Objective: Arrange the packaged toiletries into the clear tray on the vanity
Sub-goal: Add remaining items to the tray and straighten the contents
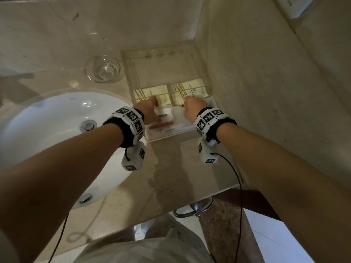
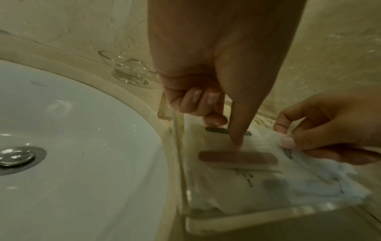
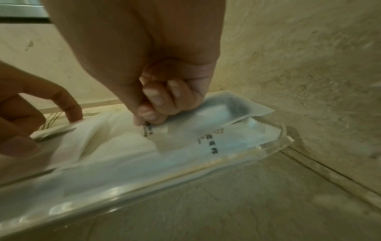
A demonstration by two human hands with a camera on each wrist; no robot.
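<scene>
In the near end of the clear tray (image 1: 150, 140) on the vanity, my left hand (image 1: 147, 111) presses a thumb on the nail-file packet (image 2: 237, 164) while my right hand (image 1: 191, 108) pinches the edge of a white sachet (image 3: 216, 135) beside it. I judge the sachet's corner overhanging the tray's right wall could catch and pop it out if I tug sideways. The file's long axis runs across the tray, left to right.

The light was dim and yellowish, seemingly from overhead. Forearm shadows fell on the worktop (image 1: 180, 168), and small glints marked the white basin (image 1: 57, 130) and the tray rim (image 3: 268, 146). The head view bent straight edges toward its borders. Both wrist views were soft and grainy; print on the packets (image 2: 247, 176) was smeared, perhaps by motion.
</scene>
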